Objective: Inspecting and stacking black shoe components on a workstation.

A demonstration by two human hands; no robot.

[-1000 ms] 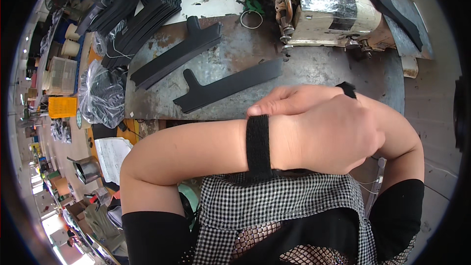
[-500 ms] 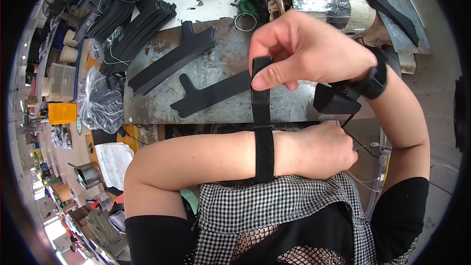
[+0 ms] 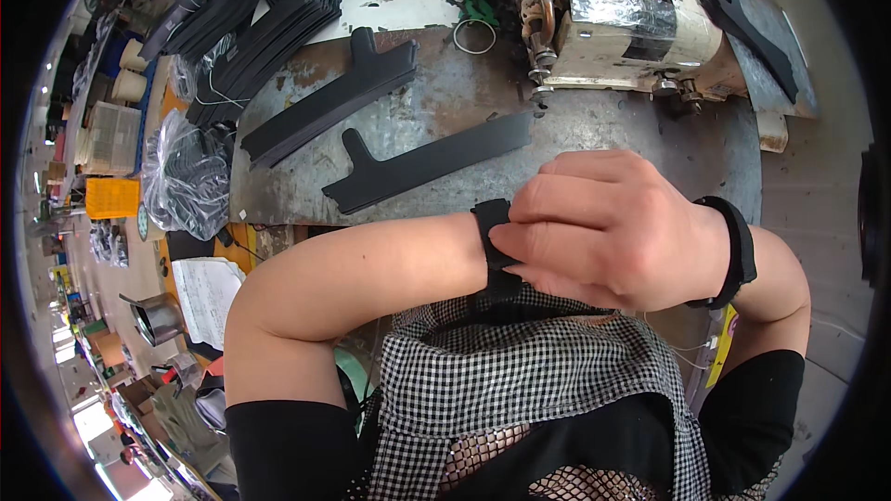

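My left forearm (image 3: pixel 390 264) lies across in front of my body, a black wrist strap (image 3: pixel 494 223) wrapped around its wrist. Over that wrist is my right hand (image 3: pixel 613 227), its fingers bent and pinching the strap at the wrist. It covers my left hand, whose fingers are hidden. A second black band (image 3: pixel 738 250) circles my right wrist. Beyond my arms, a flat black piece with a short side tab (image 3: pixel 432 162) rests on the metal worktable (image 3: pixel 631 125). Farther back lies a thicker stack of similar black pieces (image 3: pixel 329 102).
Tied bundles of black pieces (image 3: pixel 269 42) fill the far left. A whitish machine (image 3: pixel 631 19) stands at the back right, with a pale ring (image 3: pixel 474 35) left of it. Clear plastic bags (image 3: pixel 188 172), an orange crate (image 3: pixel 112 198) and a paper sheet (image 3: pixel 209 292) are at the left.
My right hand has come down from above the table onto my left wrist, bringing the raised strap end with it. My left hand has become hidden behind it.
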